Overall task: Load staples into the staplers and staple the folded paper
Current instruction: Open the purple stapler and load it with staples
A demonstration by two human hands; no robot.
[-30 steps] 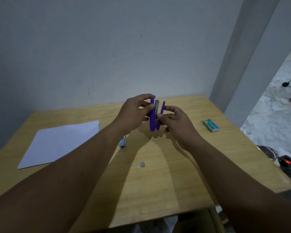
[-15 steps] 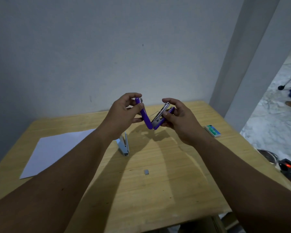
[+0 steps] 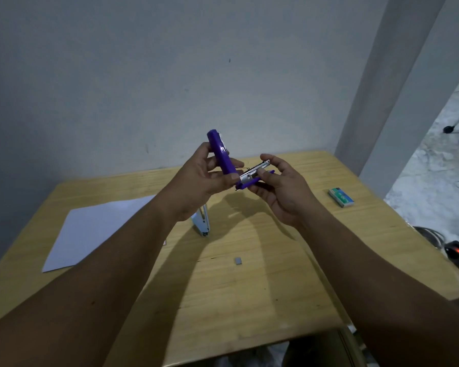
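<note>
The purple stapler [image 3: 224, 158] is held in the air above the far half of the wooden table [image 3: 249, 300], swung wide open. The left hand [image 3: 199, 181] grips its purple top cover, which stands nearly upright, thumb pressed near the hinge. The right hand [image 3: 278, 189] cradles the base and metal staple channel [image 3: 253, 172] from below — fingers curled loosely round them, index finger arched over the channel's tip. On the table, a light blue stapler [image 3: 202, 222] lies just below the left wrist, with the white paper [image 3: 98, 229] to its left. A small strip of staples [image 3: 238, 260] sits nearer the person — a green staple box [image 3: 341, 197] lies to the right.
</note>
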